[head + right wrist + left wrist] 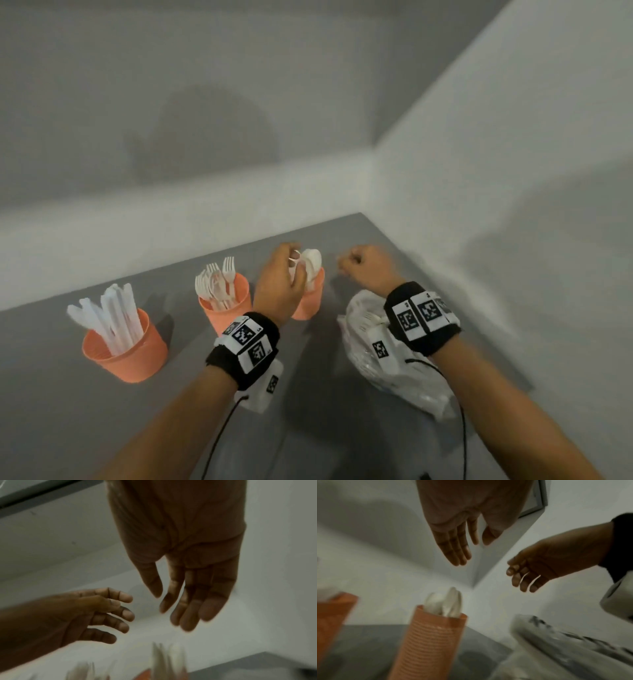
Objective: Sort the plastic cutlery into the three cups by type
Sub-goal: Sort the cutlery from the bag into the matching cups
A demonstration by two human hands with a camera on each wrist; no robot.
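Left hand (279,279) hovers slack-fingered over the spoon cup (310,298) (right hand (368,265) also relaxed, empty).

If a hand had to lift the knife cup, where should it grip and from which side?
Probably round the ribbed wall of the knife cup, low down, from the near or left side. The knives stand well above the rim and fan out, so a grasp from above would hit them; the fork cup stands to its right.
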